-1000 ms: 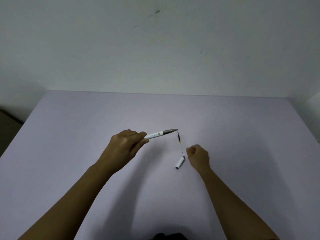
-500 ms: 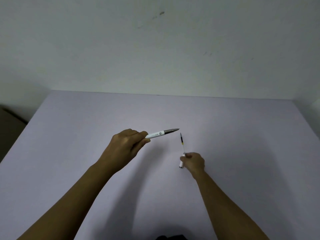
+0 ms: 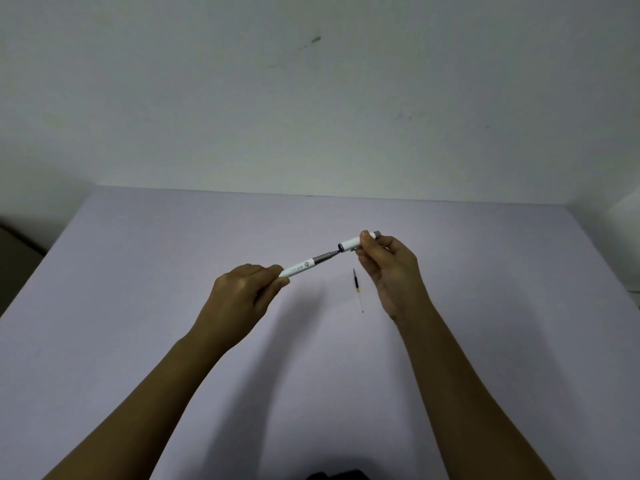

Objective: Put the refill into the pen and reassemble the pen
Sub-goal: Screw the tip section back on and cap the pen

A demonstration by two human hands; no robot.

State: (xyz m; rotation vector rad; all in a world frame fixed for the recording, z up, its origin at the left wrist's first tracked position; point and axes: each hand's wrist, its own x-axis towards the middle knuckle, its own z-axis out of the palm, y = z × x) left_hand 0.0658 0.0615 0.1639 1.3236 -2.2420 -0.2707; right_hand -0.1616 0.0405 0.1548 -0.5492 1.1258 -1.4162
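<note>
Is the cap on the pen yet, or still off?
Off. The cap, in the right hand, has its open end just meeting the tip of the pen in the left hand.

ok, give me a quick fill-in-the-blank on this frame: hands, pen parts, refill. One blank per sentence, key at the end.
1. The left hand grips the white pen barrel with the grey metal tip, while the white pen cap is held by the ____ hand.
2. The cap's open end faces the pen's ____.
3. The thin refill with black ink lies on the lilac ____, untouched.

Missing words: right; tip; table
</note>
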